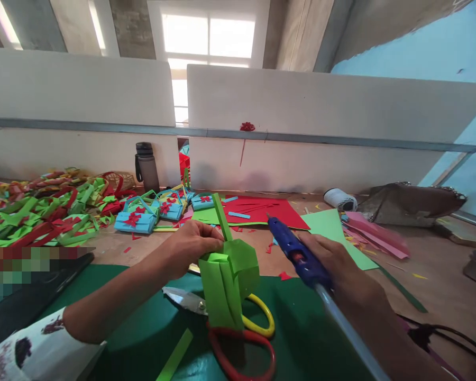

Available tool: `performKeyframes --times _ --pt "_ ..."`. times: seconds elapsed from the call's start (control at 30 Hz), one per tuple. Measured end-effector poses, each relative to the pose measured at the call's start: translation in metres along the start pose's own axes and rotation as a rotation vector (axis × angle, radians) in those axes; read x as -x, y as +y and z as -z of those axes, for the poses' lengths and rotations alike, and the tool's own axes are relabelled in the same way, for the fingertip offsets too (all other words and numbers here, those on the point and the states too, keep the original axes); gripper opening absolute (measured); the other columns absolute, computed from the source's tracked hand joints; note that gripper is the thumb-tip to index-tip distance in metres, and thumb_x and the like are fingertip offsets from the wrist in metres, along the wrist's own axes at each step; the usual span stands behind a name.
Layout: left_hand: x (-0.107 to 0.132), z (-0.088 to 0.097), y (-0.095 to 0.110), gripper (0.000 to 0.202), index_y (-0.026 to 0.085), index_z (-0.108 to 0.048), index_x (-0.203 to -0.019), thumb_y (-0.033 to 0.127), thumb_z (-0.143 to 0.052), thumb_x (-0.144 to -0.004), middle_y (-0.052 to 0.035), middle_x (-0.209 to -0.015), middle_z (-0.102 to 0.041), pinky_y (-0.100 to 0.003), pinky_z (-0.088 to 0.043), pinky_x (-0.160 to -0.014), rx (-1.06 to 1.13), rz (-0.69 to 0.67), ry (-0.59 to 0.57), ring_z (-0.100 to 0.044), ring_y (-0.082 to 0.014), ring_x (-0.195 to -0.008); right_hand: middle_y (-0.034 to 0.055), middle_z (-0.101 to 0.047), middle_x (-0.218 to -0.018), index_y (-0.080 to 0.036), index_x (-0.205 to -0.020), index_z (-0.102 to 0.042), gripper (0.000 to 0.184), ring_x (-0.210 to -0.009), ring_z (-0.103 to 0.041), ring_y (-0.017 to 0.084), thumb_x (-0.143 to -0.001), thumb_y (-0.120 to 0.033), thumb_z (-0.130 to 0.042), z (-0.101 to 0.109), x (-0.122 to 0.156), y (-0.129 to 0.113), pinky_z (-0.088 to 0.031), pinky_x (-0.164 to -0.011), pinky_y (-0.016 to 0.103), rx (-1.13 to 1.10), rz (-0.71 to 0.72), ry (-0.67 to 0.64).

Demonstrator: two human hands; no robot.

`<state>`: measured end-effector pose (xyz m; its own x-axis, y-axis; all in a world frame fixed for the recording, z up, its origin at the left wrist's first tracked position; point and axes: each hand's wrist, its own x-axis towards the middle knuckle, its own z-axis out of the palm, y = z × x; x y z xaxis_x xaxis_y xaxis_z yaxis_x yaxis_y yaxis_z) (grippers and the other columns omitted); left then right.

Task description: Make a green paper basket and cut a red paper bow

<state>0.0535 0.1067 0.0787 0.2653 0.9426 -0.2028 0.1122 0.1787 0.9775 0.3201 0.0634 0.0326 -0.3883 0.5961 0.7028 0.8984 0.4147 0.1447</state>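
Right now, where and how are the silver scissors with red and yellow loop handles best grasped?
Probably by the rounded red loop, coming from the near side: it is the nearest part, while the pointed silver blade aims left and the folded green paper piece covers part of the middle.

Held up at center, a bright green folded-paper piece (pixel 221 296), slightly tilted, with creased vertical pleats down the front, a cut-cornered flap (pixel 246 264) jutting to the right and a narrow strip (pixel 221 218) rising from the top. To the right and apart from it, a dark blue glue gun (pixel 295 251), nozzle angled up and leftward, a long translucent glue stick (pixel 349 333) trailing from the rear toward lower right.
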Motion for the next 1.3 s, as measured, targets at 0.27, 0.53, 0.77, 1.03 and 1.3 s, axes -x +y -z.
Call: performKeyframes --times 0.27,0.53,0.77,1.03,1.3 --pt "0.031 0.001 0.023 0.012 0.013 -0.060 -0.061 0.019 -0.067 -0.054 0.0046 -0.049 -0.054 -0.017 -0.033 -0.040 -0.006 -0.031 -0.144 -0.046 -0.0055 -0.041 0.0205 -0.062 -0.113 -0.015 -0.118 -0.057 0.046 -0.098 -0.060 0.035 -0.078 0.002 -0.045 -0.020 0.003 -0.018 -0.048 -0.076 0.049 0.162 0.063 -0.508" --pt "0.033 -0.004 0.009 0.008 0.013 -0.063 -0.069 0.019 -0.062 -0.064 0.0053 -0.053 -0.051 -0.017 -0.026 -0.042 -0.229 -0.114 -0.258 -0.040 -0.0042 -0.044 0.0063 -0.066 -0.113 -0.022 -0.110 -0.064 0.028 -0.100 -0.061 0.022 -0.085 -0.026 -0.053 0.036 -0.032 -0.033 -0.048 -0.081 0.032 -0.355 -0.180 -0.503" --pt "0.043 -0.019 0.010 0.005 0.013 -0.060 -0.065 0.018 -0.061 -0.064 0.0046 -0.054 -0.053 -0.017 -0.027 -0.041 -0.259 -0.056 -0.356 -0.041 -0.0044 -0.044 0.0007 -0.072 -0.087 -0.023 -0.099 -0.071 0.025 -0.085 -0.063 0.018 -0.081 -0.037 -0.059 0.056 -0.067 -0.061 -0.047 -0.071 0.027 -1.222 -0.487 -0.438" --pt "0.043 -0.024 0.008 0.008 0.013 -0.061 -0.066 0.018 -0.057 -0.062 0.0058 -0.052 -0.049 -0.018 -0.024 -0.040 -0.289 -0.059 -0.373 -0.037 -0.0042 -0.043 -0.0016 -0.063 -0.066 -0.021 -0.077 -0.074 0.014 -0.067 -0.056 0.013 -0.077 -0.017 -0.061 0.037 -0.064 -0.070 -0.043 -0.060 0.024 -1.193 -0.371 -0.130" --pt "0.038 -0.023 0.006 0.007 0.013 -0.061 -0.064 0.016 -0.055 -0.063 0.0065 -0.050 -0.046 -0.018 -0.025 -0.042 -0.345 -0.088 -0.415 -0.035 -0.0048 -0.043 -0.0024 -0.060 -0.060 -0.020 -0.071 -0.072 0.011 -0.055 -0.050 0.010 -0.074 -0.018 -0.062 0.040 -0.056 -0.075 -0.040 -0.048 0.021 -1.225 -0.506 -0.150"
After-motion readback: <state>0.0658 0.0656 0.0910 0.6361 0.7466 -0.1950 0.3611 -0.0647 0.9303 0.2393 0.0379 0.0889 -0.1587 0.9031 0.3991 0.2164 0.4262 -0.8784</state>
